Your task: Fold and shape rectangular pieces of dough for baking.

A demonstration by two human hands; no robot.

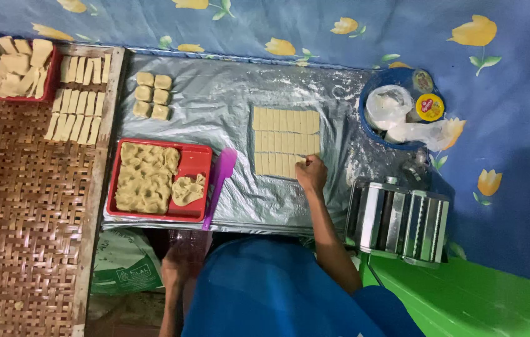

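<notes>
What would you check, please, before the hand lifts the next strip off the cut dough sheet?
1. Right hand on the cut dough sheet: ok, it rests at the lower right corner.
2. Cuts go fully through the strips: cannot tell, the lines show but not their depth.
3. Left hand free: cannot tell, it is not in view.
4. Purple scraper close by: ok, it lies between the red tray and the sheet.
5. Room on the wooden board: cannot tell, strips already fill most of it.
6. Pasta roller out of the way: ok, it stands to the right, apart from the sheet.
</notes>
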